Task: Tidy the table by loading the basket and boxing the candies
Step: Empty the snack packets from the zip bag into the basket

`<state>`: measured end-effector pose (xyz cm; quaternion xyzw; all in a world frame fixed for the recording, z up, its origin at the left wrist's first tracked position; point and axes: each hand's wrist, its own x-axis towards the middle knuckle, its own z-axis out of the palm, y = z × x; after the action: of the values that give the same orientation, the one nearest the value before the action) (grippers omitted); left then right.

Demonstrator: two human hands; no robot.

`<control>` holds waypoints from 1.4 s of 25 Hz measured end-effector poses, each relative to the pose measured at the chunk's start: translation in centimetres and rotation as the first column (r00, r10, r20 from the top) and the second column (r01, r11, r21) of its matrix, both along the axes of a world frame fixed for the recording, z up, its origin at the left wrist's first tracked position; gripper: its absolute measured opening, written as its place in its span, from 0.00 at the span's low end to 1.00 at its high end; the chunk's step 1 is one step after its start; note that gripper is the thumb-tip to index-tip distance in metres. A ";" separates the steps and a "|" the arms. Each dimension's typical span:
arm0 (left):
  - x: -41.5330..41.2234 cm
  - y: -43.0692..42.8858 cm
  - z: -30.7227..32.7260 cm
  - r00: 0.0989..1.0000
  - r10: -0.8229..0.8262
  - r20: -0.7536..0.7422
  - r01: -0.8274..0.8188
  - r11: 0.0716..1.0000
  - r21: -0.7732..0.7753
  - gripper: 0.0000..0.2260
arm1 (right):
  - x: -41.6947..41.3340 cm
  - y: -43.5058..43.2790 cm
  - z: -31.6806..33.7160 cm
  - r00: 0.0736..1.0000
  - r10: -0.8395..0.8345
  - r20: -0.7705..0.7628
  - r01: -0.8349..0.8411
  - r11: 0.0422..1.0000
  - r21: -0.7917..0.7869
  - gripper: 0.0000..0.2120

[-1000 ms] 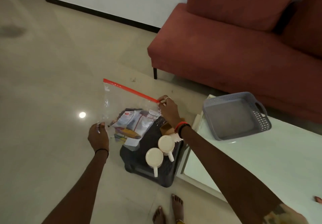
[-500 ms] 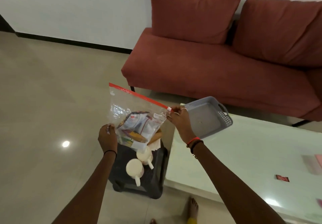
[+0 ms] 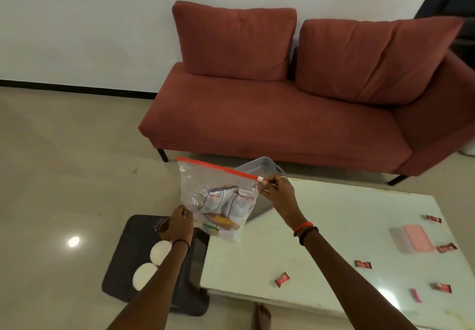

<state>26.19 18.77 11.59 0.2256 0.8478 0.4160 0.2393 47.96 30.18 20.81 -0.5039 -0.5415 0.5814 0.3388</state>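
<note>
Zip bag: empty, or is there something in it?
Not empty. Printed packets show through the clear zip bag, bunched in its lower half; the left hand and right hand hold it.

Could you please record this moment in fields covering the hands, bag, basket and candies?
left hand: grips the zip bag at its lower left edge
right hand: pinches the bag's top right corner
zip bag: held up, snack packets inside
basket: grey, at the table corner, partly behind the bag
candies: several loose on the table near the pink-lidded box
</note>
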 end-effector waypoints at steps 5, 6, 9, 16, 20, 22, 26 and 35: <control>3.9 3.2 0.3 0.983 -0.080 0.165 0.103 0.985 -0.140 0.07 | 3.3 3.0 -0.9 0.991 0.007 0.136 -0.019 0.996 0.085 0.13; 4.4 3.8 0.7 0.988 -0.066 0.139 0.089 0.983 -0.161 0.13 | 3.7 3.4 -1.2 0.985 0.005 0.174 -0.024 0.994 0.107 0.12; 5.9 4.9 2.4 0.989 0.145 -0.033 -0.146 0.989 -0.018 0.22 | 4.4 4.0 -2.1 0.967 0.023 0.253 -0.065 0.985 0.157 0.09; 11.6 8.8 4.8 0.706 -0.485 -0.516 0.561 0.828 -0.009 0.10 | 6.8 4.8 -3.8 0.908 0.073 0.413 -0.172 0.963 0.207 0.10; 16.1 10.8 5.1 0.433 -0.715 -0.549 0.726 0.638 -0.258 0.13 | 8.5 4.9 -4.6 0.874 0.050 0.483 -0.184 0.955 0.235 0.08; 17.2 11.6 5.2 0.351 -0.739 -0.575 0.726 0.603 -0.331 0.13 | 9.3 4.6 -4.9 0.872 0.047 0.487 -0.188 0.951 0.244 0.10; 18.0 12.3 5.2 0.283 -0.739 -0.612 0.741 0.573 -0.350 0.11 | 10.7 3.7 -5.5 0.868 0.024 0.495 -0.192 0.937 0.291 0.10; 19.1 11.4 4.5 0.330 -0.742 -0.583 0.700 0.607 -0.377 0.11 | 10.6 2.7 -6.7 0.792 -0.022 0.610 -0.310 0.846 0.434 0.08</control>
<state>45.34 30.19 16.11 0.7075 0.6922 0.1248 0.0689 58.58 32.84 14.06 -0.5062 -0.7925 0.2535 0.2268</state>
